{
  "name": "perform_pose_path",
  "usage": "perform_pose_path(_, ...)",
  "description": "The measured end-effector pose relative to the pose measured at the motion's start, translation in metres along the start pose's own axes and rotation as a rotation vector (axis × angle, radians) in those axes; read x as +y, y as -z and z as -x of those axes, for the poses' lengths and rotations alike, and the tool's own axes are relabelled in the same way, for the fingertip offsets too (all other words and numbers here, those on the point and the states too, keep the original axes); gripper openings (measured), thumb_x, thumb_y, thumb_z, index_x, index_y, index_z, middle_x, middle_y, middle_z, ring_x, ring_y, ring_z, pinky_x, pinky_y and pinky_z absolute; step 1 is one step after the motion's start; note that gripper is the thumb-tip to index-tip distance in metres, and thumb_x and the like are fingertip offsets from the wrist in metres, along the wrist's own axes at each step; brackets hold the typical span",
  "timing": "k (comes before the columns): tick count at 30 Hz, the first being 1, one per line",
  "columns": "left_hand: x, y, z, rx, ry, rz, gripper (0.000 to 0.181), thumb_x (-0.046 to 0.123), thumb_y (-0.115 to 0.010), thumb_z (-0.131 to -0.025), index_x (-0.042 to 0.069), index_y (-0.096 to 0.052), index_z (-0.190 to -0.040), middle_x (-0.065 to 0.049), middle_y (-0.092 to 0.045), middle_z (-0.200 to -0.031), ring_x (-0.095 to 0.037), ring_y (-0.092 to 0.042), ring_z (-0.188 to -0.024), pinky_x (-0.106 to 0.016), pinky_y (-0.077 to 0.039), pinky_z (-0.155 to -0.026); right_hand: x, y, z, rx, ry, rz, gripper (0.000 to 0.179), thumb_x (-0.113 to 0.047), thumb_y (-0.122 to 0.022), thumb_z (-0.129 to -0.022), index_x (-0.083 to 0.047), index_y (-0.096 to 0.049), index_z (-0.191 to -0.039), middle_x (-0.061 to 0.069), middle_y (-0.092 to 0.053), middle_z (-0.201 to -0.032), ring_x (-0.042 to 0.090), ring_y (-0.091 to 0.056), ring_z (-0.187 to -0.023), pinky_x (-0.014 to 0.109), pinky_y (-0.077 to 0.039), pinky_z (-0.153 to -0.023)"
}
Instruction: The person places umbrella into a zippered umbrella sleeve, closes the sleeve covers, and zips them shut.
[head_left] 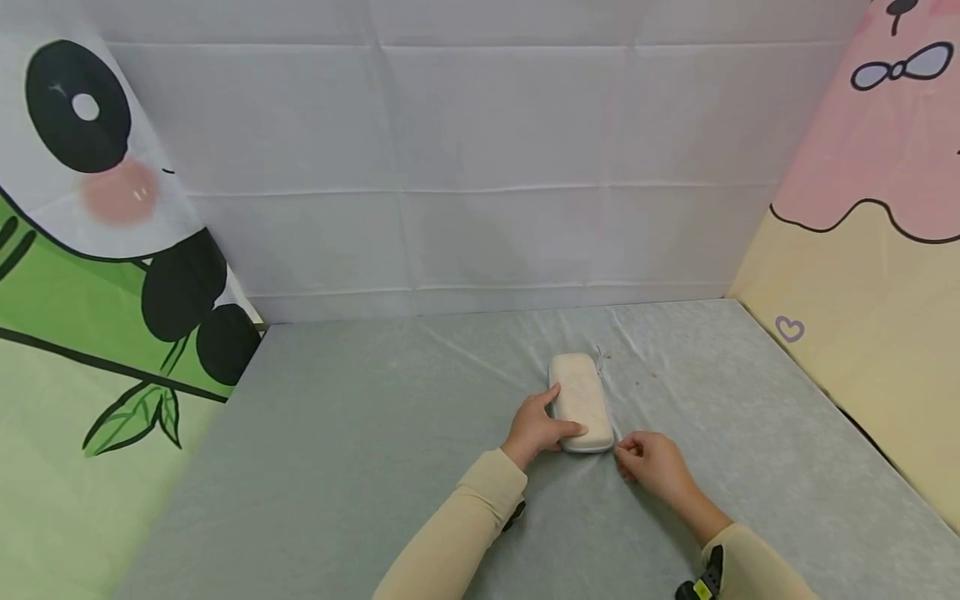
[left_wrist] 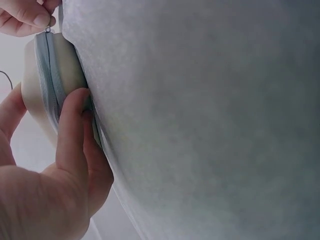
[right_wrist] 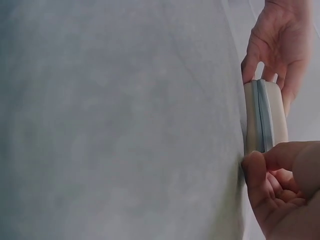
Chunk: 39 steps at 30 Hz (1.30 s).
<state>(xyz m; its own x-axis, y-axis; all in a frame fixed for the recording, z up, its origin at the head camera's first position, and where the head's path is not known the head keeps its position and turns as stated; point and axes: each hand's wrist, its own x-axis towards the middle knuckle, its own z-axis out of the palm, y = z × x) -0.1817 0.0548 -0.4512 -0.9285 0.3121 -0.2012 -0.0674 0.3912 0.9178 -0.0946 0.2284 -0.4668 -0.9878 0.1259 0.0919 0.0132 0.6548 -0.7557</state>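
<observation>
A cream zippered case (head_left: pixel 581 392) with rounded corners lies on a grey cloth. My left hand (head_left: pixel 536 427) grips its left side near the close end, thumb over the top. In the left wrist view, the fingers of that hand press against the case's side. A grey-blue zipper (right_wrist: pixel 262 116) runs along the edge, its two tapes lying close together in the part that shows. At the near right corner my right hand (head_left: pixel 656 465) pinches the small metal zipper pull (left_wrist: pixel 48 30) between thumb and forefinger. The far side of the case is hidden in both wrist views.
Grey cloth (head_left: pixel 360 433) covers the table, with slight creases. A thin cord (head_left: pixel 599 358) lies by the case's far right corner, and a few small brown specks (head_left: pixel 654 375) lie beyond it. White cloth (head_left: pixel 487 167) hangs behind; printed cloths flank both sides.
</observation>
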Motion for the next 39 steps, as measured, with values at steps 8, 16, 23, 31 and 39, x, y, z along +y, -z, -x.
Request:
perform_pose_path(8,0.001,0.0,0.001,-0.004,0.0,0.005,0.084,0.016,-0.084,-0.07,0.014,-0.042,-0.142,-0.022,-0.037,-0.137,-0.02,-0.057,-0.057,-0.031,-0.052,-0.052,-0.002,0.0,-0.001,-0.007,0.048,0.06,0.017,0.002,-0.062,-0.081,-0.006,-0.062,-0.066,-0.003,-0.056,-0.054,0.009,-0.053,-0.046,0.022,-0.041,-0.043)
perform_pose_path(16,0.002,0.001,0.002,-0.006,-0.002,0.003,0.084,0.015,-0.084,-0.07,0.014,-0.042,-0.142,-0.02,-0.04,-0.137,-0.019,-0.058,-0.055,-0.031,-0.052,-0.051,-0.001,0.001,-0.003,-0.03,0.129,0.113,0.017,0.002,-0.064,-0.079,-0.008,-0.062,-0.065,-0.006,-0.055,-0.053,0.005,-0.05,-0.045,0.022,-0.039,-0.044)
perform_pose_path(23,0.003,0.002,0.003,-0.005,-0.009,0.005,0.083,0.015,-0.084,-0.07,0.013,-0.042,-0.142,-0.02,-0.042,-0.136,-0.02,-0.058,-0.054,-0.031,-0.052,-0.051,0.0,0.0,-0.003,-0.027,0.167,0.124,0.018,0.003,-0.064,-0.078,-0.008,-0.062,-0.065,-0.008,-0.053,-0.051,0.003,-0.046,-0.045,0.021,-0.038,-0.044)
perform_pose_path(31,0.003,0.002,0.004,-0.008,-0.014,-0.007,0.083,0.017,-0.083,-0.07,0.015,-0.041,-0.142,-0.02,-0.041,-0.137,-0.019,-0.058,-0.056,-0.031,-0.052,-0.052,-0.008,-0.003,0.003,-0.104,0.213,0.065,0.017,0.003,-0.064,-0.081,-0.006,-0.064,-0.067,-0.007,-0.053,-0.052,0.003,-0.047,-0.044,0.022,-0.039,-0.042)
perform_pose_path(39,0.003,0.002,0.004,-0.007,-0.012,-0.007,0.083,0.017,-0.083,-0.07,0.014,-0.041,-0.142,-0.02,-0.041,-0.136,-0.02,-0.059,-0.056,-0.031,-0.052,-0.052,-0.01,-0.009,0.008,-0.103,0.018,-0.141,0.009,0.003,-0.062,-0.084,0.005,-0.066,-0.076,0.004,-0.06,-0.059,0.011,-0.057,-0.05,0.023,-0.047,-0.048)
